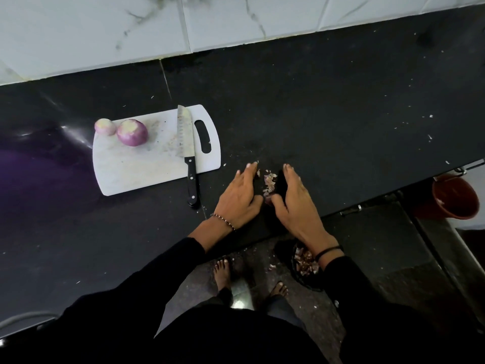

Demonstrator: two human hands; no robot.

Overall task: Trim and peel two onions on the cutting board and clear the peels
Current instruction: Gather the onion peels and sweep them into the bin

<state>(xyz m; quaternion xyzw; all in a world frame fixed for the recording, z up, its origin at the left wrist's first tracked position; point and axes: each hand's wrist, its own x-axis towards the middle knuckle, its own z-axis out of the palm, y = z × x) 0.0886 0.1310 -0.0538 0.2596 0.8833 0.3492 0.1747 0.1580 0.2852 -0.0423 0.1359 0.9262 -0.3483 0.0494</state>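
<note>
Dim light over a black countertop (pixel 315 101), with the brightest patch on the white tiled wall (pixel 105 30) at the far side and pale glare streaks plus a purple sheen on the counter's left. The white cutting board (pixel 136 166) stands out sharply, while the near foreground sinks into almost detailless black. Wide-angle distortion bends the counter's edges, and the picture is slightly soft throughout.
</note>
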